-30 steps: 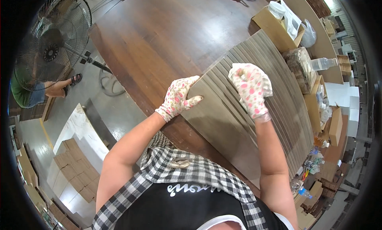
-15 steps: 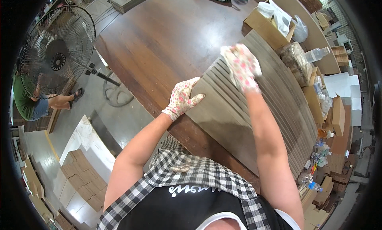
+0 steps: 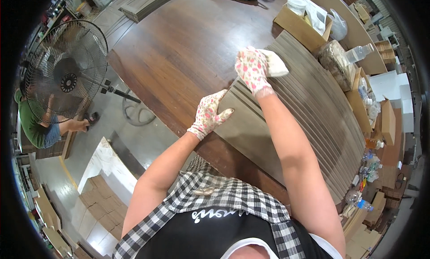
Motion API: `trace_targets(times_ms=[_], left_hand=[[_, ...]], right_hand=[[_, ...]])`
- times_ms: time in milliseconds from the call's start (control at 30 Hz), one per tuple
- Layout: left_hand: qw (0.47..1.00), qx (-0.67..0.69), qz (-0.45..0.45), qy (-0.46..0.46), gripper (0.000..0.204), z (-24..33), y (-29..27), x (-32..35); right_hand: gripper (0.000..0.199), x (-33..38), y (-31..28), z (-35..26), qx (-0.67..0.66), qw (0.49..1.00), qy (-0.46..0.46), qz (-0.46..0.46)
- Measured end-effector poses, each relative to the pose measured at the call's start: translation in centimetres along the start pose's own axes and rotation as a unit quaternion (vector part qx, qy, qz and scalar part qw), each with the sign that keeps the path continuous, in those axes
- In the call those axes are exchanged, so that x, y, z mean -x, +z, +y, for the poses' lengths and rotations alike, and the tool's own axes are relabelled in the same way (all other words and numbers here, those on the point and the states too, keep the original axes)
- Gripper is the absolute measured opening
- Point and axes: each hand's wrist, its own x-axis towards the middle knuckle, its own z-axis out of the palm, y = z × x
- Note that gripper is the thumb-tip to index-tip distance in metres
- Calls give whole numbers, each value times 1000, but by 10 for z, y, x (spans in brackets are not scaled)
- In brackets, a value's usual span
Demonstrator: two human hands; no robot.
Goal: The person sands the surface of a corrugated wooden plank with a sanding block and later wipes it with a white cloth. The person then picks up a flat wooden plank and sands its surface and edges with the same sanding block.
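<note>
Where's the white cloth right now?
In the head view the white cloth is upper right of centre, gripped in the right hand over the far end of the grey slats, just short of the cardboard box.

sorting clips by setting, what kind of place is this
Most likely a small workshop or packing area. A fanned row of grey flat boards covers a big wooden table, cardboard boxes crowd its edge, and an industrial pedestal fan stands on the concrete floor.
</note>
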Motion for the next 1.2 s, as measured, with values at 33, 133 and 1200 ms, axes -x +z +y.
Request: trace_targets(times_ms=[33,133,1200], left_hand=[[1000,-7,8,5,56,3,4,-3],[999,-29,17,-1,56,-4,-3,6],[993,-98,14,-65,46,-36,-8,15]], right_hand=[[15,2,-5,7,3,1000,7,6],[21,22,-40,2,-296,949,36,99],[41,251,-83,81,95,990,91,50]])
